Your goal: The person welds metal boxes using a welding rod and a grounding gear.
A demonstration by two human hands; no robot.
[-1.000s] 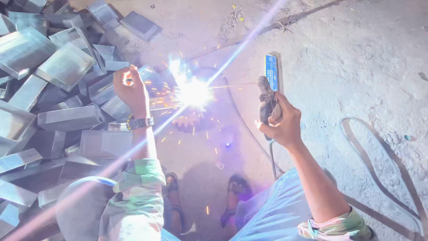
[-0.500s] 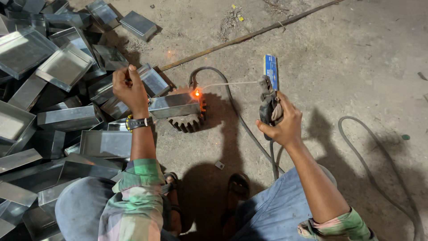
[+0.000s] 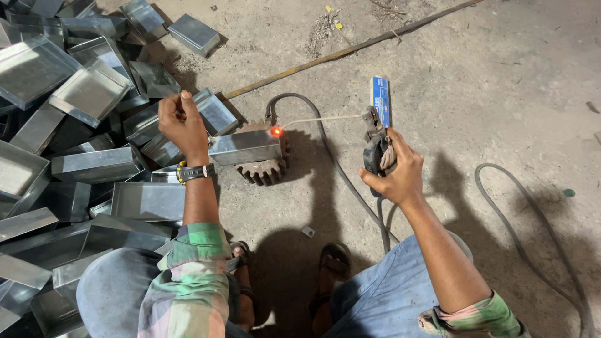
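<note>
While right hand (image 3: 394, 172) fingers grip electrode holder (image 3: 375, 147), left hand (image 3: 181, 125) fingers steady metal tray (image 3: 244, 147), weld glowing

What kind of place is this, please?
Probably a small metal workshop with work done on the floor. The right hand holds a welding electrode holder, the left hand steadies a metal tray on a gear, beside a pile of trays.

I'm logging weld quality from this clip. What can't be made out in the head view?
- Seam on the metal tray: hidden under the orange glow at the rod tip.
- Gear: mostly covered by the tray.
- Left hand grip: fingers curl out of sight.
- Cable: cut off by the frame edge.
</note>
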